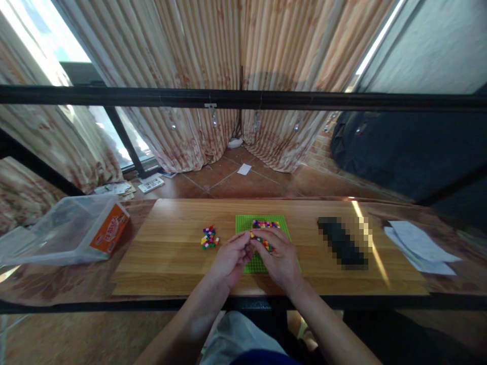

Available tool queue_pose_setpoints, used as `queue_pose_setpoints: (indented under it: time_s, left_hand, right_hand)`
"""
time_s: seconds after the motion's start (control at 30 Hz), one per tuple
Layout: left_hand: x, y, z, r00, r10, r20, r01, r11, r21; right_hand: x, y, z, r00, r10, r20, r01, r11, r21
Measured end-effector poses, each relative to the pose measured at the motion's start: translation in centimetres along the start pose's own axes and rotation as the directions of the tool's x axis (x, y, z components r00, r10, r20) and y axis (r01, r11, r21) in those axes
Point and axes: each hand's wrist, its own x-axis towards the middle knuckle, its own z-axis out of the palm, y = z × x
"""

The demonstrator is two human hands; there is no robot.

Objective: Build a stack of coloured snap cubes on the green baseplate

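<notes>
My left hand (232, 256) and my right hand (280, 257) meet over a green studded baseplate (243, 220), fingertips pinched together. At the fingertips shows a tiny yellow toy brick (251, 234), partly hidden by the fingers. A band of multicoloured bricks (265, 224) is set on the far part of the plate. More coloured bricks (269, 246) sit on the plate's middle, partly covered by my right hand. To the left of the plate, a small heap of loose coloured bricks (209, 238) lies on the wooden board.
The wooden board (163, 253) lies on the table. At left stands a clear plastic box (76, 223) with an orange label. On the right are a blurred-out black object (342, 243) and white papers (422, 246). A dark bar (289, 100) crosses beyond the table.
</notes>
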Motion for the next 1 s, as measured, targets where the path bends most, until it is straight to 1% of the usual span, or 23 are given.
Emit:
queue_pose_setpoints:
  time_s: [0.07, 0.13, 0.2, 0.23, 0.3, 0.33, 0.4, 0.43, 0.47, 0.5, 0.53, 0.57, 0.6, 0.67, 0.7, 0.77, 0.83, 0.9, 1.0]
  left_hand:
    - [-0.1, -0.5, 0.3, 0.999, -0.047, -0.002, 0.047, 0.998, -0.048]
    - [-0.2, -0.8, 0.6, 0.996, -0.09, -0.007, 0.09, 0.994, -0.065]
    - [-0.3, -1.1, 0.8, 0.994, -0.107, -0.014, 0.107, 0.994, -0.038]
    - [-0.3, -1.2, 0.8, 0.995, -0.098, -0.024, 0.098, 0.995, -0.004]
    - [-0.3, -1.2, 0.5, 0.997, -0.034, -0.065, 0.04, 0.994, 0.102]
    - [-0.1, -1.2, 0.1, 0.996, 0.02, -0.091, -0.004, 0.986, 0.169]
    - [0.5, -0.7, -1.2, 0.976, 0.167, -0.137, -0.115, 0.94, 0.321]
    - [1.0, -0.3, -2.1, 0.956, 0.252, -0.15, -0.174, 0.899, 0.403]
    - [1.5, 0.3, -3.1, 0.925, 0.347, -0.155, -0.232, 0.839, 0.493]
    - [2.1, 1.0, -4.3, 0.882, 0.448, -0.147, -0.289, 0.76, 0.582]
    - [2.7, 1.8, -5.5, 0.829, 0.541, -0.142, -0.326, 0.673, 0.664]
    - [3.4, 2.6, -6.7, 0.796, 0.591, -0.13, -0.319, 0.591, 0.741]
    - [3.9, 3.5, -7.8, 0.772, 0.623, -0.127, -0.284, 0.516, 0.808]
    - [4.9, 5.1, -9.5, 0.767, 0.63, -0.116, -0.163, 0.367, 0.916]
    - [5.2, 5.8, -10.2, 0.763, 0.64, -0.096, -0.105, 0.268, 0.958]
    - [5.7, 6.8, -10.9, 0.767, 0.641, -0.034, -0.012, 0.068, 0.998]
    - [6.0, 7.3, -10.9, 0.784, 0.62, 0.027, 0.038, -0.091, 0.995]
    - [6.0, 7.6, -10.6, 0.809, 0.584, 0.065, 0.058, -0.189, 0.98]
    - [6.0, 7.8, -10.1, 0.858, 0.505, 0.099, 0.04, -0.258, 0.965]
  right_hand:
    - [-0.2, 0.1, 0.1, 1.0, 0.02, -0.023, -0.02, 1.0, -0.004]
    - [-0.4, 0.2, 0.2, 0.999, 0.014, -0.029, -0.014, 1.0, -0.002]
    - [-0.5, 0.5, 0.1, 1.0, 0.004, -0.016, -0.004, 1.0, 0.005]
    - [-0.5, 0.8, 0.1, 1.0, 0.004, -0.003, -0.004, 1.0, 0.007]
    - [-0.2, 1.6, -0.1, 0.999, 0.03, 0.013, -0.03, 1.0, 0.002]
    - [0.0, 2.2, -0.2, 0.998, 0.057, 0.011, -0.057, 0.998, -0.009]
    - [0.6, 3.5, -0.4, 0.993, 0.119, 0.003, -0.119, 0.992, -0.049]
    - [0.9, 4.2, -0.4, 0.989, 0.149, 0.004, -0.148, 0.986, -0.074]
    - [1.2, 4.9, -0.4, 0.985, 0.173, 0.012, -0.171, 0.98, -0.097]
    - [1.5, 5.6, -0.3, 0.981, 0.193, 0.026, -0.188, 0.975, -0.117]
    - [1.8, 6.3, -0.2, 0.977, 0.208, 0.04, -0.202, 0.971, -0.131]
    - [2.0, 6.8, -0.1, 0.974, 0.22, 0.056, -0.211, 0.967, -0.139]
    - [2.2, 7.3, 0.1, 0.97, 0.231, 0.071, -0.219, 0.965, -0.144]
    - [2.5, 8.0, 0.5, 0.965, 0.242, 0.102, -0.226, 0.963, -0.144]
    - [2.6, 8.3, 0.8, 0.963, 0.243, 0.117, -0.226, 0.964, -0.141]
    - [2.8, 8.6, 1.2, 0.96, 0.244, 0.135, -0.225, 0.964, -0.139]
    - [2.9, 8.8, 1.5, 0.96, 0.243, 0.14, -0.224, 0.964, -0.142]
    - [3.0, 9.0, 1.7, 0.958, 0.242, 0.151, -0.221, 0.964, -0.148]
    - [3.1, 9.0, 1.6, 0.949, 0.251, 0.188, -0.226, 0.963, -0.148]
